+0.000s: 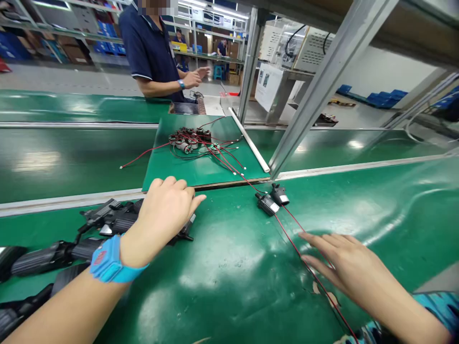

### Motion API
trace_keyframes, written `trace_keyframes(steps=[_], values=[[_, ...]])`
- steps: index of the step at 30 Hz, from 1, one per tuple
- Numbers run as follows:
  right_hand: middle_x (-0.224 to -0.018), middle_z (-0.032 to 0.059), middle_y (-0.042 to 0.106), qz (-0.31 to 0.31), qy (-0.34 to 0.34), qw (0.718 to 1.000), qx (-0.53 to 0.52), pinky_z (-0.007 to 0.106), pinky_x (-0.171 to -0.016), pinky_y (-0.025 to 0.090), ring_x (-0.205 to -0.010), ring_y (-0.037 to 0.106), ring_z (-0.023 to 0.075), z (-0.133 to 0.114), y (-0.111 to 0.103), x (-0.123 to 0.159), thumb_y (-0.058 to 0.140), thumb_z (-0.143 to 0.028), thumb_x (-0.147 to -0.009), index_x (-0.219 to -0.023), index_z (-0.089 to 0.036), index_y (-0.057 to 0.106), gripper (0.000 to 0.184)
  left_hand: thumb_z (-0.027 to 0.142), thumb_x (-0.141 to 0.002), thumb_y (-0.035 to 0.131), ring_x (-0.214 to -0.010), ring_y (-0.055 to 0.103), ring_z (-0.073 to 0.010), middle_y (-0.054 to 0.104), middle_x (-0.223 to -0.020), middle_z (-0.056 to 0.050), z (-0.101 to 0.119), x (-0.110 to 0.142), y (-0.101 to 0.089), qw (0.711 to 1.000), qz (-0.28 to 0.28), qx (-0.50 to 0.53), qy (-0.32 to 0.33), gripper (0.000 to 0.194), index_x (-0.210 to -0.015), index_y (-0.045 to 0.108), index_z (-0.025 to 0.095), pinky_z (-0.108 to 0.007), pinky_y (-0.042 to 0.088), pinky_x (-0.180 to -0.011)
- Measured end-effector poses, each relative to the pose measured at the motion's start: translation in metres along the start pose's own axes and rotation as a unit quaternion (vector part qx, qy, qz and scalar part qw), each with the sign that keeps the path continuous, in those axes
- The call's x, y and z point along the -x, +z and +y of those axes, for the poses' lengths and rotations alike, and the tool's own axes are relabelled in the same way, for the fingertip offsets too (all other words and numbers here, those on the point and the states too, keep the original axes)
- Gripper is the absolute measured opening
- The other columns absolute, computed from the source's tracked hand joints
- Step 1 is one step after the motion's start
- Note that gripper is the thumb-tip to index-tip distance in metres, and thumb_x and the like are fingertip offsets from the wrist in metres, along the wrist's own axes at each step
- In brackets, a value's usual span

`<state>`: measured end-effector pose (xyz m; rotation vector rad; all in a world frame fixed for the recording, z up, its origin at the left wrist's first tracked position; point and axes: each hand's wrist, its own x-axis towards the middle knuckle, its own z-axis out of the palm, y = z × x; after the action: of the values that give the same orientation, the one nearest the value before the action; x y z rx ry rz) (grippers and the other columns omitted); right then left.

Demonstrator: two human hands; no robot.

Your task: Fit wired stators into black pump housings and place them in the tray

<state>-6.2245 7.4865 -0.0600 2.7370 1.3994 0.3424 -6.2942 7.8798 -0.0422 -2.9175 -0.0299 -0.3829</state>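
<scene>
My left hand (167, 217), with a blue wrist strap (114, 263), is curled over a group of black ribbed plastic housings (124, 222). Its fingertips point down out of sight, and the thumb sticks out to the right. One black housing (186, 228) shows partly beneath it; whether the hand grips it is hidden. On the right, my right hand (344, 263) hovers open, fingers stretched, close to red wires (292, 241). These wires run from two small black plastic units (267, 204) with white labels, lying mid-table. The longer wire passes by my right thumb towards the bottom edge.
A green board (204, 177) across the gap carries a heap of small motors (190, 141) with red and black wires. A white tube (251, 143) lies along its right side, beside a metal post (322, 91). Across the line stands a person (154, 57) in dark blue.
</scene>
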Motion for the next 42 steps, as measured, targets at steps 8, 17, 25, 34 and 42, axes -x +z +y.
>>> trace_keyframes(steps=[8, 17, 25, 34, 42], values=[[-0.102, 0.006, 0.077, 0.034, 0.015, 0.991, -0.127, 0.038, -0.09, 0.046, -0.097, 0.068, 0.0233, -0.017, -0.002, -0.21, 0.057, -0.041, -0.1, -0.11, -0.023, 0.074, 0.027, 0.036, -0.084, 0.074, -0.085, 0.062, -0.0364, 0.067, -0.085, -0.014, 0.008, 0.045, 0.023, 0.997, -0.07, 0.034, 0.015, 0.02, -0.085, 0.073, 0.016, -0.045, 0.045, -0.07], [-0.131, 0.0166, 0.065, 0.014, 0.09, 0.983, -0.158, 0.036, -0.092, 0.046, -0.112, 0.064, 0.0279, -0.056, 0.05, -0.37, 0.064, -0.028, -0.093, -0.143, -0.02, 0.056, 0.051, 0.02, -0.079, 0.08, -0.095, 0.07, -0.0247, 0.072, -0.11, -0.006, 0.028, 0.092, 0.032, 0.956, -0.039, 0.284, 0.069, 0.056, -0.13, 0.056, 0.026, -0.032, 0.058, -0.078], [-0.133, 0.0141, 0.062, 0.143, 0.086, 0.974, -0.156, 0.037, -0.104, 0.044, -0.12, 0.058, 0.0256, -0.045, 0.012, -0.348, 0.049, -0.02, -0.098, -0.144, -0.017, 0.051, 0.046, 0.03, -0.09, 0.069, -0.106, 0.07, -0.0194, 0.07, -0.119, -0.002, 0.027, 0.111, 0.044, 0.87, 0.024, 0.492, -0.016, 0.044, -0.13, 0.05, 0.033, -0.027, 0.057, -0.09], [-0.121, 0.0056, 0.066, 0.246, -0.057, 0.967, -0.043, 0.031, -0.088, 0.055, -0.105, 0.067, 0.0217, -0.087, -0.108, -0.169, 0.064, -0.035, -0.097, -0.133, -0.025, 0.06, 0.038, 0.037, -0.085, 0.076, -0.11, 0.071, -0.0205, 0.073, -0.121, -0.002, 0.034, 0.109, 0.049, 0.834, 0.03, 0.538, -0.12, 0.06, -0.137, 0.045, 0.033, -0.031, 0.058, -0.093], [-0.094, 0.0003, 0.068, -0.031, -0.114, 0.973, -0.197, 0.03, -0.06, 0.05, -0.079, 0.068, 0.0173, -0.141, -0.044, -0.118, 0.068, -0.044, -0.092, -0.114, -0.024, 0.065, 0.03, 0.029, -0.085, 0.077, -0.111, 0.071, -0.0182, 0.074, -0.122, 0.001, 0.047, 0.113, 0.047, 0.831, 0.034, 0.549, -0.075, 0.073, -0.144, 0.035, 0.037, -0.031, 0.056, -0.097]])
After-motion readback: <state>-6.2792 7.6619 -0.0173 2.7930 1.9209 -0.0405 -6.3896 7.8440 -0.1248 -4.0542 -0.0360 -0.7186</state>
